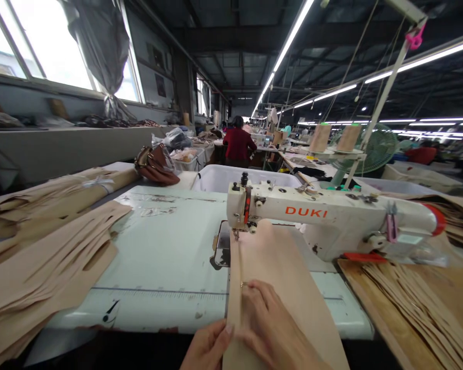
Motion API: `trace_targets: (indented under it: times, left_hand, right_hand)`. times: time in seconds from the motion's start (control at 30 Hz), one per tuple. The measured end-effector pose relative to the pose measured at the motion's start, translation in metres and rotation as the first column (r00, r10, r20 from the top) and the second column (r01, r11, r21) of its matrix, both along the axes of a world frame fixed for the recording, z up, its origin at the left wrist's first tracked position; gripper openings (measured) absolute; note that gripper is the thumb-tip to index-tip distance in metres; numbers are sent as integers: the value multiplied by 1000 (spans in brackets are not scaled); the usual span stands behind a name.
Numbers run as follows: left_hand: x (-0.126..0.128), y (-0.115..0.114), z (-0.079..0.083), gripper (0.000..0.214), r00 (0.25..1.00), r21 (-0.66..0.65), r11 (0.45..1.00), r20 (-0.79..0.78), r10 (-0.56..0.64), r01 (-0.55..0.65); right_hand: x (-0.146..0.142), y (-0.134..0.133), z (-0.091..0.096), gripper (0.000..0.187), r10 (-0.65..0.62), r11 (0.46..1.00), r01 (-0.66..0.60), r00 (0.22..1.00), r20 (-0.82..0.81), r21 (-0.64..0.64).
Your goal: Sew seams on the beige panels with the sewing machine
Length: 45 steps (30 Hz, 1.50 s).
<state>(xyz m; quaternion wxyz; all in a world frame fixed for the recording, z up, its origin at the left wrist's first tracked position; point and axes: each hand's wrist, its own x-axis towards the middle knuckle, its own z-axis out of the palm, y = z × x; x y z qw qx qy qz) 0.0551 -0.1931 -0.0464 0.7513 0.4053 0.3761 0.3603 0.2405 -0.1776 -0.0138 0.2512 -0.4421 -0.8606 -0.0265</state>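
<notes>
A long beige leather-like panel (283, 267) lies under the needle and presser foot (236, 235) of a white sewing machine (270, 200), running toward me over the table's front edge. Along its left side runs a narrow strip that looks like a zipper (239, 262), with a small metal zipper pull (242, 284) on it. My right hand (270, 326) rests over the panel, slightly blurred, its fingertips closed at the pull. Lower left, my left hand (208, 347) pinches the panel's left edge between thumb and fingers.
Cut beige pieces (54, 267) are piled at left, and more strips (412, 298) lie on a wooden board at right. A brown leather item (158, 164) sits behind the pale table (158, 246). A white bin (250, 174) stands behind the machine. Farther back sits a person in red (239, 141).
</notes>
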Motion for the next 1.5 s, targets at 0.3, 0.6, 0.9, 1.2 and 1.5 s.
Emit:
trace_targets:
  times: [0.3, 0.6, 0.9, 1.2, 1.5]
  left_hand:
    - [-2, -8, 24, 57, 991, -169, 980, 64, 116, -104]
    - [5, -10, 30, 50, 998, -91, 994, -8, 60, -61]
    - [8, -7, 23, 44, 989, -74, 990, -94, 111, -118]
    - [9, -10, 21, 54, 990, -92, 986, -52, 134, -138]
    - [12, -9, 16, 54, 985, -82, 984, -87, 152, -159]
  right_hand:
    - [9, -34, 20, 31, 39, 921, -141, 961, -273, -364]
    - [15, -17, 37, 41, -151, 788, -96, 927, -343, -608]
    - [9, -33, 29, 20, -48, 843, -171, 920, -388, -509]
    - [11, -27, 26, 21, -47, 852, -173, 914, -402, -495]
    - [4, -30, 8, 20, 99, 958, -161, 963, -252, -239]
